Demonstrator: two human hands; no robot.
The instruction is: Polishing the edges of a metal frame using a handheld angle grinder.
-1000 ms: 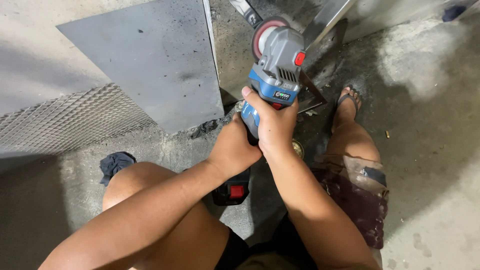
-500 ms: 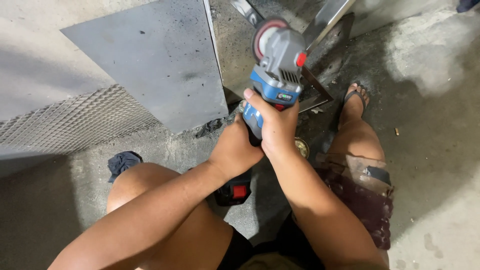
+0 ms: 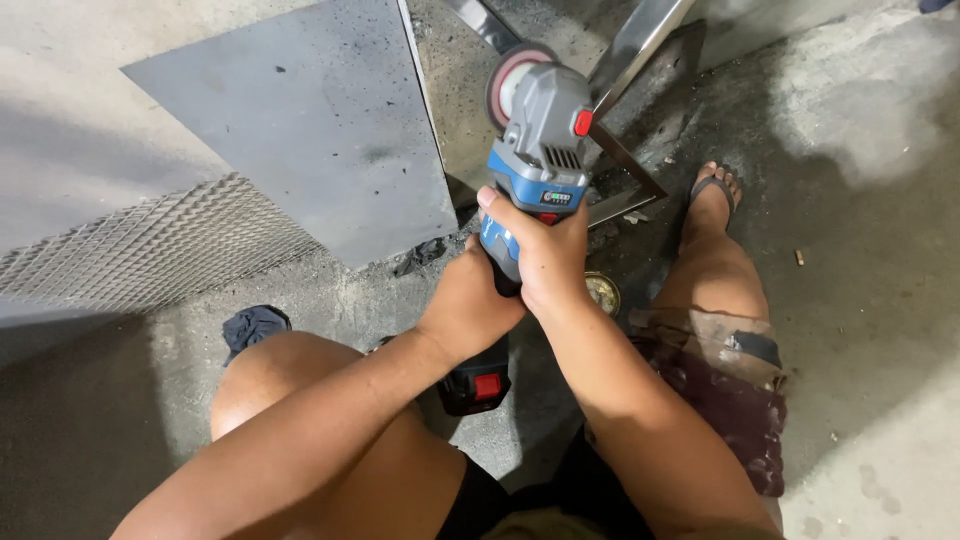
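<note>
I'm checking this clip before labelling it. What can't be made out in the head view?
- Grip of the angle grinder: covered by the right hand and left hand.
- Whether the grinding disc touches the metal bar: the grinder's head blocks it.
- Small round object on the floor: partly behind the right wrist, kind unclear.
- Metal sheet and mesh panel: cut off by the frame edges.

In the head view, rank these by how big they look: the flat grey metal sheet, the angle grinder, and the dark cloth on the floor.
1. Grey metal sheet, clearly largest.
2. Angle grinder, though it sits closer to the camera, which inflates it.
3. Dark cloth, smallest, partly hidden by the knee.
</note>
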